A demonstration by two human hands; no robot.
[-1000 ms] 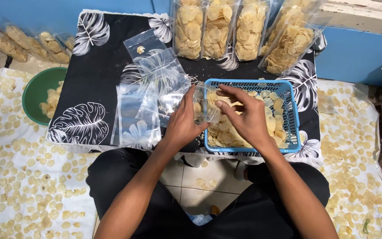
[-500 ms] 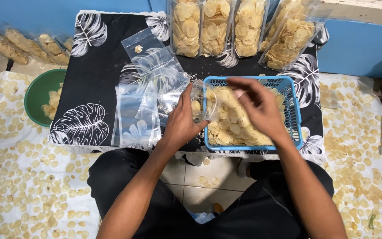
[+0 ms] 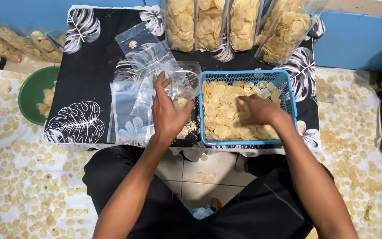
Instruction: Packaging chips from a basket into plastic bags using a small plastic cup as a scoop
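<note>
Green bowl [image 3: 34,95] sitting far left on the floor with a few chips inside. Flat empty clear bags [image 3: 129,110] lying on the black leaf-print counter [image 3: 89,66]. Left hand [image 3: 168,113] is gripping a clear plastic bag [image 3: 184,82], fingers curled round it, mouth held open toward the basket, one or two pale chips showing inside. Crumbs lying just under that hand. Right hand [image 3: 257,110] is digging into the blue basket [image 3: 246,76], fingers bent down in the round, thin, pale-yellow chips [image 3: 219,110]; cannot tell how many it is grasping. Four filled bags [image 3: 239,22] leaning along the back edge.
</note>
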